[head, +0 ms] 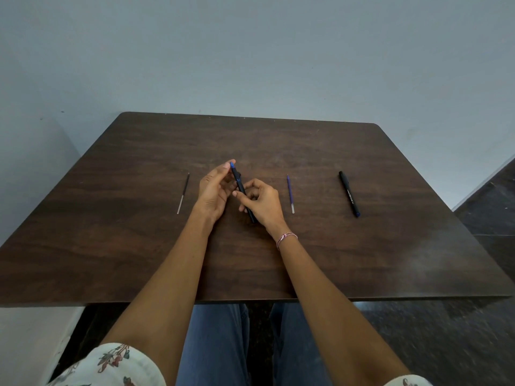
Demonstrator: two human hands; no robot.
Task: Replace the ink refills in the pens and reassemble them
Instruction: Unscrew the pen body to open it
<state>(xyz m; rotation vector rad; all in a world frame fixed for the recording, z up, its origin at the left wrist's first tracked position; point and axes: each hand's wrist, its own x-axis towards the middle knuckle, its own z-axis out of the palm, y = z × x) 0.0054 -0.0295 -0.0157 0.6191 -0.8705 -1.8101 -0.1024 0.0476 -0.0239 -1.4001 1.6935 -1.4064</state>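
A black pen (pixel 240 185) with a blue far end is held between both hands above the middle of the brown table (pixel 139 246). My left hand (pixel 216 190) pinches its blue upper end with fingertips. My right hand (pixel 260 203) grips the lower barrel, and the pen's near end sticks out below my fingers. A black ink refill (pixel 183 193) lies on the table left of my hands. A blue ink refill (pixel 290 193) lies to the right. Further right lies a second black pen (pixel 349 193) with a blue near tip.
The table stands against a pale wall (pixel 250 51), which also runs along its left side. Dark floor (pixel 487 213) shows past the table's right edge. My knees in blue jeans (pixel 217 344) are under the near edge.
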